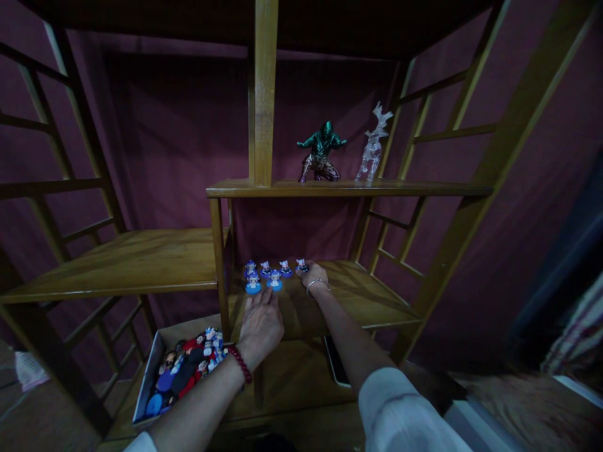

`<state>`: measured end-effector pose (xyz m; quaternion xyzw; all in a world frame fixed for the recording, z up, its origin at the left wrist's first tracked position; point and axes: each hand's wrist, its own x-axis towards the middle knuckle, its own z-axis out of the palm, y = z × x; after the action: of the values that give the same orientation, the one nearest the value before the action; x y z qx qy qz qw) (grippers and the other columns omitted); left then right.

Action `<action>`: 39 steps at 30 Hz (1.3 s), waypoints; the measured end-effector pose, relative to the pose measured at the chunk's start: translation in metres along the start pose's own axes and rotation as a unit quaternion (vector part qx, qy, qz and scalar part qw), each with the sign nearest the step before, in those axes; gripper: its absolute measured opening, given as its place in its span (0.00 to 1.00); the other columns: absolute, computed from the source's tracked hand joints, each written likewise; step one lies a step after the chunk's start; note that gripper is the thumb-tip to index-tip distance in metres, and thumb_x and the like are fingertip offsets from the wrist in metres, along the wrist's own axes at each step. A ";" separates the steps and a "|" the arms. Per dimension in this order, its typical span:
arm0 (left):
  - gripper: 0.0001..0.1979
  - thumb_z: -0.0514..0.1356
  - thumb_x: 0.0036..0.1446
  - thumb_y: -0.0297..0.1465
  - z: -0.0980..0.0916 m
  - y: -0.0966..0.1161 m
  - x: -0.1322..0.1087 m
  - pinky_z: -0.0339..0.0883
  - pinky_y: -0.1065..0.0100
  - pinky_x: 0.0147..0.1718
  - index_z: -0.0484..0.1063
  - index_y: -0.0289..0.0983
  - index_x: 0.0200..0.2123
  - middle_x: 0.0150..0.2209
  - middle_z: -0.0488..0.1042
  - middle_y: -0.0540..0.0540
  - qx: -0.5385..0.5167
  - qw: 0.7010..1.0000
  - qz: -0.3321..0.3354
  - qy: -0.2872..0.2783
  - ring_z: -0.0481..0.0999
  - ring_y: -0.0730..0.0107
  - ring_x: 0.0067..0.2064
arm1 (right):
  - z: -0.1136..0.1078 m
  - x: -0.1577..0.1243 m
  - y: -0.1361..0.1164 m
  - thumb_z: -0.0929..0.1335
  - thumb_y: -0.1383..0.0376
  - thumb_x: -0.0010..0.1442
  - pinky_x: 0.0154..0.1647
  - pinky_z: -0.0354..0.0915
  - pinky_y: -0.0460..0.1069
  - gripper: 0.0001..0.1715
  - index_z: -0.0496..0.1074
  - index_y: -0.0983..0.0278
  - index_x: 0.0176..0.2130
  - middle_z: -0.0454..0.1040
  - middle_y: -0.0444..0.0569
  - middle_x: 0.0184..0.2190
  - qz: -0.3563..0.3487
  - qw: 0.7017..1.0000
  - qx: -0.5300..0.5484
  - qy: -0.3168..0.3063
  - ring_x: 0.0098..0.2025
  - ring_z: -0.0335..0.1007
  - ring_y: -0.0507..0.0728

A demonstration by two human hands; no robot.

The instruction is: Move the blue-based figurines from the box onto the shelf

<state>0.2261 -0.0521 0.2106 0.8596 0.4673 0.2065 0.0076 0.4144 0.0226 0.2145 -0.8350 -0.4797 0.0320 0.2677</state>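
Several small figurines with round bases stand in two short rows on the middle shelf board (301,314). At the right end of the back row, my right hand (315,275) has its fingers closed on a dark-and-white figurine (301,265). My left hand (262,321) is stretched out palm down, its fingertips at the base of a blue-and-white figurine (274,280) in the front row. Another blue figurine (253,282) stands left of that one. Behind them are a purple-blue figurine (250,269) and two dark-and-white ones, including this figurine (284,268).
A white box (149,370) full of mixed figurines sits below on the left. On the upper board (348,188) stand a green crouching statue (323,150) and a clear deer ornament (372,144). A dark flat device (336,364) lies under my right forearm. Wooden posts frame the shelves.
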 end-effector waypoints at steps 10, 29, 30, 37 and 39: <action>0.21 0.43 0.56 0.29 -0.002 0.001 -0.001 0.48 0.61 0.51 0.60 0.36 0.52 0.55 0.59 0.44 -0.002 1.000 -0.009 -0.014 0.56 0.62 0.55 | 0.001 0.001 0.000 0.65 0.61 0.49 0.40 0.61 0.45 0.19 0.68 0.60 0.43 0.74 0.48 0.39 0.000 1.000 0.001 -0.003 0.43 0.68 0.56; 0.20 0.43 0.55 0.29 -0.002 0.000 -0.001 0.48 0.60 0.51 0.60 0.36 0.51 0.55 0.58 0.43 0.006 1.000 -0.007 -0.015 0.55 0.62 0.55 | -0.009 -0.023 0.000 0.66 0.62 0.48 0.41 0.59 0.46 0.16 0.67 0.64 0.38 0.72 0.50 0.37 0.014 0.995 0.056 0.077 0.41 0.67 0.55; 0.20 0.44 0.55 0.28 -0.001 0.000 -0.001 0.48 0.60 0.51 0.60 0.35 0.51 0.55 0.59 0.43 0.004 1.000 -0.006 -0.016 0.55 0.62 0.55 | -0.010 -0.026 -0.001 0.66 0.63 0.48 0.39 0.60 0.45 0.13 0.68 0.63 0.37 0.73 0.48 0.35 0.006 0.996 0.070 0.063 0.39 0.68 0.53; 0.21 0.42 0.56 0.29 0.003 -0.001 -0.001 0.48 0.60 0.51 0.59 0.36 0.52 0.55 0.58 0.42 0.008 1.000 0.000 0.001 0.55 0.62 0.55 | -0.008 -0.040 -0.023 0.66 0.64 0.48 0.36 0.61 0.42 0.12 0.70 0.61 0.36 0.75 0.43 0.29 -0.024 0.996 0.080 -0.022 0.36 0.70 0.51; 0.20 0.42 0.56 0.29 0.003 -0.001 -0.002 0.47 0.60 0.51 0.60 0.36 0.51 0.54 0.59 0.42 0.011 1.000 -0.006 0.000 0.55 0.62 0.55 | -0.005 -0.039 -0.029 0.66 0.62 0.48 0.36 0.61 0.43 0.16 0.69 0.60 0.39 0.75 0.44 0.30 -0.024 0.998 0.055 -0.031 0.37 0.70 0.53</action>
<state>0.2256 -0.0524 0.2070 0.8569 0.4744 0.2018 -0.0006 0.3726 -0.0002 0.2245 -0.8058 -0.5054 0.0781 0.2987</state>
